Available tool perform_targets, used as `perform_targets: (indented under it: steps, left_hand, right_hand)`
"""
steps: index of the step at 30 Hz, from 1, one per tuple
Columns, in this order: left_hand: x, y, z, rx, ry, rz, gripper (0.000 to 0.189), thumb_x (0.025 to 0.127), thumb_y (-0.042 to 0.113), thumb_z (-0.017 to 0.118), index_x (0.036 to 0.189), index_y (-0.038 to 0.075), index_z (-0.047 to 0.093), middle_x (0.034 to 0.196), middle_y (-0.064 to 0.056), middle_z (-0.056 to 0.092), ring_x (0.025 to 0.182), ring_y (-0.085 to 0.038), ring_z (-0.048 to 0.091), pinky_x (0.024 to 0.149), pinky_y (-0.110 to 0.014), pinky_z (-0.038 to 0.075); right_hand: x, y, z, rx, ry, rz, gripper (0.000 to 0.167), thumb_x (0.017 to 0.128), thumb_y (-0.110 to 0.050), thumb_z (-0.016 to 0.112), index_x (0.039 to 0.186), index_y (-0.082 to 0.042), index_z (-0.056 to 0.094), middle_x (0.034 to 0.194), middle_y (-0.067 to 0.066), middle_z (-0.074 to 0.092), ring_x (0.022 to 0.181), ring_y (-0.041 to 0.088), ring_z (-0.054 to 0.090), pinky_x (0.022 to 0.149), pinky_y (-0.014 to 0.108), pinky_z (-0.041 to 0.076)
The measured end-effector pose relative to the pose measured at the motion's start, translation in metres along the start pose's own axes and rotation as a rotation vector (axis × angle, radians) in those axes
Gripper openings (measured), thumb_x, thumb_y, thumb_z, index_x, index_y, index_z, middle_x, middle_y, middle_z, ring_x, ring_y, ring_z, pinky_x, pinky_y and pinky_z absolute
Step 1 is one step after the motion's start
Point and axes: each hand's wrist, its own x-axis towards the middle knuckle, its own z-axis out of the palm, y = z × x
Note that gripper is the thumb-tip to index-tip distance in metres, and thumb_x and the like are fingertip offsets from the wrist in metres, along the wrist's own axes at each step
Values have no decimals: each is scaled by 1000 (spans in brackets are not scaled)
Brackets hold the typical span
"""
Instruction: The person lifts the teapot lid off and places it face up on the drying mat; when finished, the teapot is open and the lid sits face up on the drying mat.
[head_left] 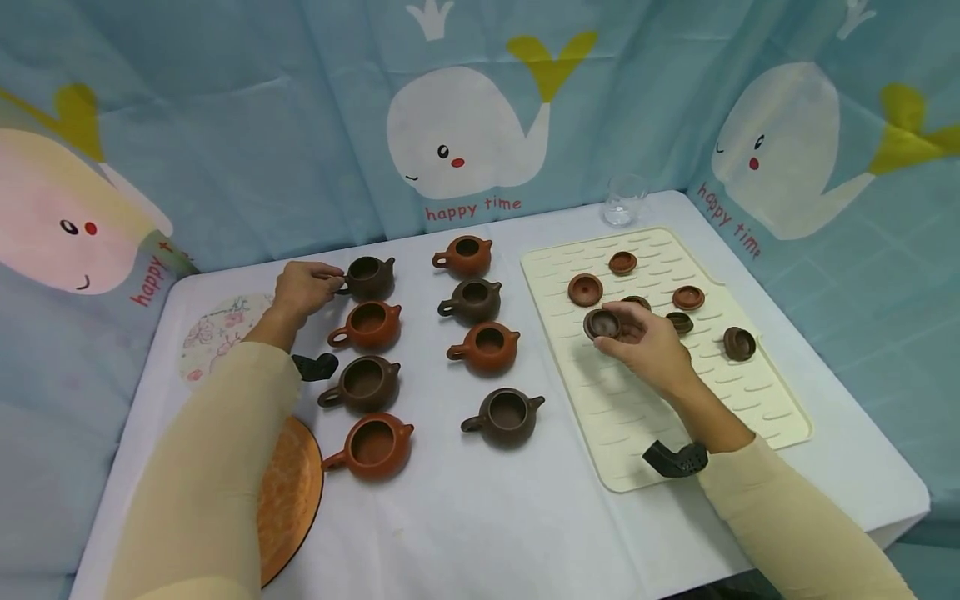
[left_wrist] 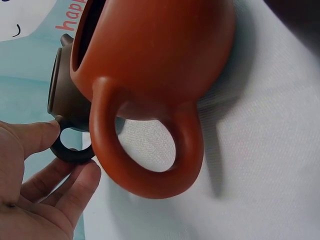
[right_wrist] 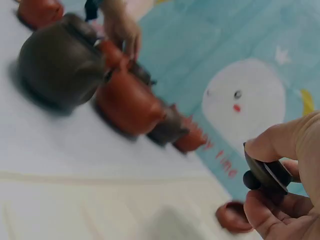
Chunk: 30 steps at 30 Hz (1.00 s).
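My left hand is at the far left of the table. Its thumb and fingertips pinch the handle of a lidless dark brown teapot, which stands on the white cloth. In the left wrist view an orange-red teapot stands close in front and covers part of the dark one. Over the pale ribbed mat, my right hand holds a dark brown teapot lid by its edge between thumb and fingers. Its round knob shows in the right wrist view, turned away from the palm.
Several lidless teapots, red and brown, stand in two columns, among them a brown one. Loose lids, such as a red one, lie on the cream mat. A clear glass stands behind it. An orange round tray and a flowered mat lie left.
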Motion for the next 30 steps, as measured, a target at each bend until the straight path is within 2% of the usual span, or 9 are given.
perform_targets:
  steps: [5,13,20,25,30]
  left_hand:
    - [-2,0,-2,-3,-12,8,28,99,15,56,120,1,65,119,-20,61,97,-26,56,73,-29,50]
    - [-4,-2,-2,-3,-14,-5,29,99,15,54,123,1,63,120,-20,59,100,-29,56,80,-36,50]
    - [-8,-1,-4,-10,-18,-29,30,100,16,54,125,2,62,118,-20,59,100,-29,56,81,-37,50]
    - [-8,-1,-4,7,-8,-29,32,99,17,56,125,1,62,118,-20,60,98,-29,58,77,-33,50]
    - [-9,-3,-6,17,-8,-37,34,99,18,56,127,0,60,120,-22,58,101,-31,58,84,-38,51]
  right_hand:
    - [-6,20,5,-132,25,61,56,86,-17,75,135,-1,52,122,20,56,99,29,61,67,20,49]
    - [-11,40,15,-220,59,113,55,85,-19,76,134,-4,53,112,18,62,93,28,63,70,29,52]
    - [-10,46,21,-351,117,25,51,83,-19,77,129,-4,58,104,16,64,80,24,63,69,38,50]
    - [-8,44,23,-396,114,-21,51,82,-16,76,128,-4,58,98,13,62,76,23,59,68,40,47]
    - [-4,43,23,-436,103,-58,54,80,-15,78,128,-4,57,93,11,60,77,25,59,69,41,46]
